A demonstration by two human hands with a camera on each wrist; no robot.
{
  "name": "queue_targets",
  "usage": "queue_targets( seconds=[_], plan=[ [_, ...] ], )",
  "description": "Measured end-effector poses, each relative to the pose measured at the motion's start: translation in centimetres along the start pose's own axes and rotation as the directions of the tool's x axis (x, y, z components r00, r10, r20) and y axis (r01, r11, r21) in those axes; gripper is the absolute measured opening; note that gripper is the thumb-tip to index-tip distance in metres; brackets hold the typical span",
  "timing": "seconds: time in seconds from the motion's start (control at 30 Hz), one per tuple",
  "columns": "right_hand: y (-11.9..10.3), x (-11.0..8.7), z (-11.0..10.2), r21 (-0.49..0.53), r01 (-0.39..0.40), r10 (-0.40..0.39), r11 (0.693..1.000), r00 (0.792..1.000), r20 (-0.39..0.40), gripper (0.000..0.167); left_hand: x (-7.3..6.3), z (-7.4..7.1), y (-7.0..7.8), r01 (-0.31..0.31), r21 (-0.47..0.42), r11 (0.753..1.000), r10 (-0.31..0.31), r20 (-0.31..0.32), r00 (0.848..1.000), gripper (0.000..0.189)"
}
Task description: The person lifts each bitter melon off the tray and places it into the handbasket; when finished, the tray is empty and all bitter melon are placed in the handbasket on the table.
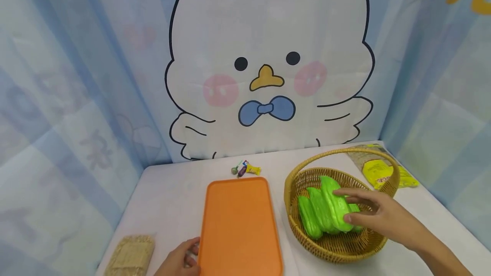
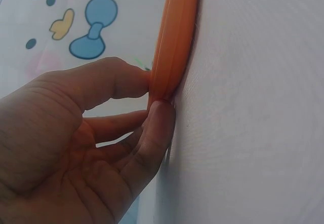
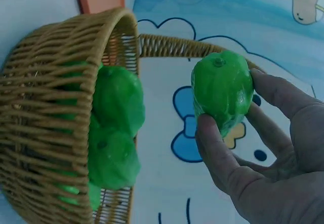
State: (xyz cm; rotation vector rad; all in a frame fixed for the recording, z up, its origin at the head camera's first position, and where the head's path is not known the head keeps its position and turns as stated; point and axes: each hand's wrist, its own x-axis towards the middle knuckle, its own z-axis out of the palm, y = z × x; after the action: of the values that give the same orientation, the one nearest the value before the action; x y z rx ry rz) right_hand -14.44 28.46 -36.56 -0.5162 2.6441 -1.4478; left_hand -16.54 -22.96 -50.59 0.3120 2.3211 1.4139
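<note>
My right hand (image 1: 379, 214) holds a long, ridged, glossy green vegetable (image 1: 334, 203) between thumb and fingers, over the wicker basket (image 1: 333, 257). The right wrist view shows the stem end of this held vegetable (image 3: 223, 84), lifted apart from the others. Several similar green vegetables (image 1: 308, 218) lie side by side inside the basket. At the left edge of the orange tray (image 1: 239, 225), my left hand (image 1: 179, 260) pinches the rim. In the left wrist view, the thumb and forefinger meet the tray's rounded side (image 2: 174, 46), close against the white tabletop.
Small wrapped candies (image 1: 247, 168) lie behind the tray. A yellow-labelled bag (image 1: 387, 171) rests behind the basket at the right. A beige packet (image 1: 130, 257) sits at the front left. The basket's tall handle (image 1: 341, 151) arches over its contents. Printed curtains (image 1: 268, 20) enclose the table.
</note>
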Motion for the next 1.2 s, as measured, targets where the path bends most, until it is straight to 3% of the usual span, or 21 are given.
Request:
queue_targets(
  seconds=[0.1, 0.57, 0.87, 1.2],
  plan=[
    [1.2, 0.5, -0.6, -0.066, -0.027, 0.026, 0.997, 1.0, -0.018, 0.049, 0.1, 0.1, 0.0, 0.003, 0.004, 1.0, -0.003, 0.0, 1.0, 0.069],
    [3.9, 1.1, -0.7, -0.063, -0.103, 0.104, 0.993, 0.995, 0.012, 0.048, 0.3, 0.2, -0.4, -0.04, 0.005, 0.999, 0.04, 0.007, 0.999, 0.07],
    [4.6, 1.4, -0.5, -0.086, -0.049, 0.051, 0.995, 0.998, 0.022, 0.045, 0.2, 0.1, -0.2, -0.03, 0.004, 1.0, 0.03, -0.003, 1.0, 0.069],
    [4.6, 1.9, -0.6, -0.092, -0.052, 0.054, 0.994, 0.998, 0.022, 0.046, 0.2, 0.1, -0.2, -0.001, -0.026, 1.0, 0.001, -0.009, 1.0, 0.07]
  ],
)
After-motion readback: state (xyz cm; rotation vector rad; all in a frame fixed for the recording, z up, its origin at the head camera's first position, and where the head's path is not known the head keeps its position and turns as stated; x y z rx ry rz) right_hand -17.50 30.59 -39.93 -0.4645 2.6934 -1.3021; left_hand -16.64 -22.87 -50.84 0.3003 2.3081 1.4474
